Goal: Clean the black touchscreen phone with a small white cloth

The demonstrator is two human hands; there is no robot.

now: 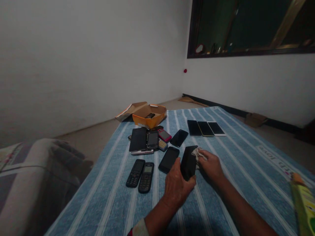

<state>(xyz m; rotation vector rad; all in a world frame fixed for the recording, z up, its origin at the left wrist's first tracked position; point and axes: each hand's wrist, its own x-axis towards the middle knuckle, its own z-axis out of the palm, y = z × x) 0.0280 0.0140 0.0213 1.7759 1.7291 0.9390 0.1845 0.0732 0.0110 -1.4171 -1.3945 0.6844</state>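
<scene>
My left hand [177,183] grips the lower end of a black smartphone [188,161], which is tilted up off the cloth. Pinched in my right hand [212,164] is a crumpled whitish cloth [197,153], pressed against the phone's upper right edge. Just left of the held phone lies another dark smartphone [168,159], partly behind my left fingers. Two keypad phones, one [135,173] beside the other [146,177], rest further left. Beyond my hands a black phone [179,138] lies flat at an angle.
A pile of phones [137,139] sits in front of an open orange box [149,120] holding a dark phone. Three phones [206,128] lie in a row at the far right. A yellow-green package [304,203] is at the right edge. Striped blue fabric [110,196] covers the surface.
</scene>
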